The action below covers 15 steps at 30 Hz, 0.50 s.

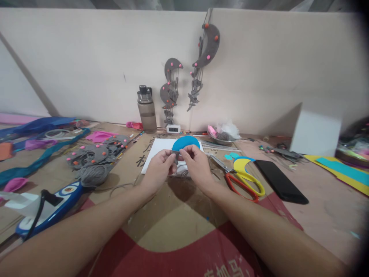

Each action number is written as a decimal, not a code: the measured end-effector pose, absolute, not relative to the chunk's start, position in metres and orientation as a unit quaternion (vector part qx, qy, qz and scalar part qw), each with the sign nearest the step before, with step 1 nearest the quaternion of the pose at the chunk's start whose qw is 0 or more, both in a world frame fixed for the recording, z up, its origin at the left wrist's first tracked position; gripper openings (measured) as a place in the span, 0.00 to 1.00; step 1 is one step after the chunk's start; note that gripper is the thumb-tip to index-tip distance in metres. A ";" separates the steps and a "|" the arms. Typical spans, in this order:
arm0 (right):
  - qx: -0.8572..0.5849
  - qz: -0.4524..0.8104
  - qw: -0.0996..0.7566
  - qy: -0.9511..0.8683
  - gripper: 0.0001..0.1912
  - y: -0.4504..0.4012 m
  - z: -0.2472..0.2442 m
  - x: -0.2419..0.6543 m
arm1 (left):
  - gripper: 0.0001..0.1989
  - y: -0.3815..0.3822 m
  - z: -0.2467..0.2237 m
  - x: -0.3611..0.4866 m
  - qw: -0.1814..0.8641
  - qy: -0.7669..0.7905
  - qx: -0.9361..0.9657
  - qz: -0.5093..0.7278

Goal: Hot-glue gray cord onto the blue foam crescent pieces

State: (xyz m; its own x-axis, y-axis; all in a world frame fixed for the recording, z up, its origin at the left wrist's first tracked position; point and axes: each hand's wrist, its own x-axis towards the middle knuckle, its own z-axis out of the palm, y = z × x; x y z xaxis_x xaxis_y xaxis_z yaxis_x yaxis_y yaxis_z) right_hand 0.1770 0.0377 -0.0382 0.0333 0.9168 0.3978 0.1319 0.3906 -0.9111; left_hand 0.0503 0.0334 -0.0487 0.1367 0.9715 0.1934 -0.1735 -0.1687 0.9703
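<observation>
Over a white sheet [154,148], my left hand [161,163] pinches a small grey felt-like piece [175,154] between thumb and fingers. My right hand [196,163] is closed right beside it, thumb against forefinger; its fingers cover whatever they grip. Just beyond the fingertips is a round-edged blue piece [186,142], its lower part hidden by the hands; whether it is held or lying there I cannot tell. Some thin grey yarn [182,172] shows beneath the hands. Scissors with red and yellow handles [243,184] lie open to the right of my right hand.
At right lie a black phone [281,181] and a yellow-and-blue crescent [243,164]. A grey yarn ball [94,174], grey decorated crescents [96,153] and a blue-and-white glue gun [54,207] lie left. Behind stand a bottle [147,115], a small clock [173,129] and a bowl [223,141].
</observation>
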 end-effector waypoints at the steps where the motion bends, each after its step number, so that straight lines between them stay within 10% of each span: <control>1: -0.440 0.332 0.570 -0.609 0.09 0.037 -0.038 0.178 | 0.11 0.033 -0.047 0.050 0.527 0.378 0.532 0.544; 15: -0.476 0.245 0.549 -0.642 0.09 0.035 -0.036 0.179 | 0.12 0.039 -0.050 0.047 0.580 0.335 0.483 0.564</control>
State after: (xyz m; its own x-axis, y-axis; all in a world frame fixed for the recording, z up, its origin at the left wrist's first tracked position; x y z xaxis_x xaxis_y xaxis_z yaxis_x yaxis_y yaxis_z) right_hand 0.1789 0.0346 -0.0362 0.0563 0.8800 0.4716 0.3423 0.4267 -0.8371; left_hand 0.0466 0.0391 -0.0501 0.1391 0.9778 0.1565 -0.3309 -0.1030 0.9380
